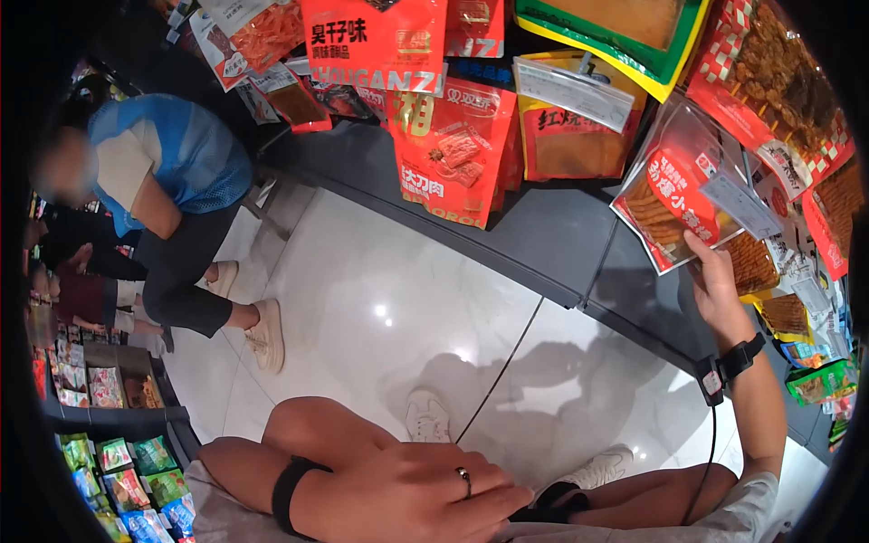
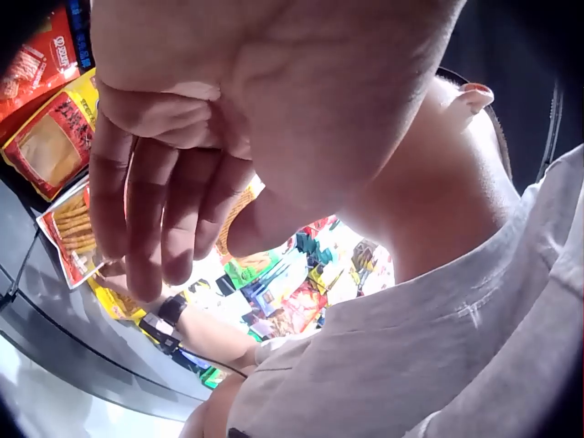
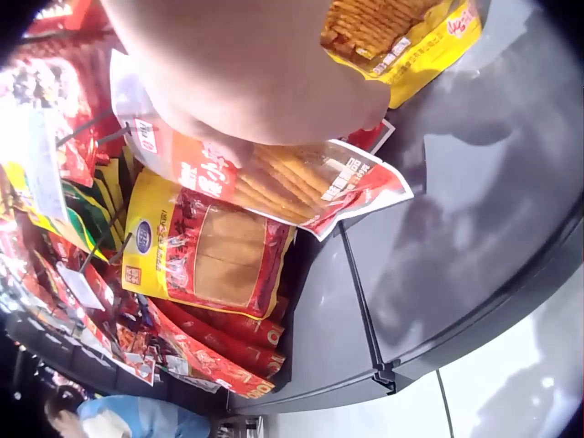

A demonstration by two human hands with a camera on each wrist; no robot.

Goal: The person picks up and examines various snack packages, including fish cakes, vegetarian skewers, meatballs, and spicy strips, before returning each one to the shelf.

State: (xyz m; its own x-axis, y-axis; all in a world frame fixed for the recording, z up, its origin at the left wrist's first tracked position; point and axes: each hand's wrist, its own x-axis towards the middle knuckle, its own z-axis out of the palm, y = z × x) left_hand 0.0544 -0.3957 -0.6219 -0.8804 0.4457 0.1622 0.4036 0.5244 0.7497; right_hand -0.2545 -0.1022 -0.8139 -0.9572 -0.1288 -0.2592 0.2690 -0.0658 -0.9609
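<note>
My right hand (image 1: pixel 717 282) pinches the lower edge of a clear and red snack packet (image 1: pixel 668 195) with stick-shaped pieces inside, hanging on the rack at the right. In the right wrist view the hand (image 3: pixel 265 82) covers part of that packet (image 3: pixel 292 182), beside a yellow and red packet (image 3: pixel 205 246). Low in the head view my left hand (image 1: pixel 425 489), with a ring, is held over my lap away from the goods. Its fingers hang loosely in the left wrist view, where the hand (image 2: pixel 210 137) holds nothing.
Red packets (image 1: pixel 457 149) and a yellow packet (image 1: pixel 584 127) hang along the rack above a dark shelf ledge (image 1: pixel 534 240). A person in a blue vest (image 1: pixel 172 154) sits at the left, near bins of small packets (image 1: pixel 127 489).
</note>
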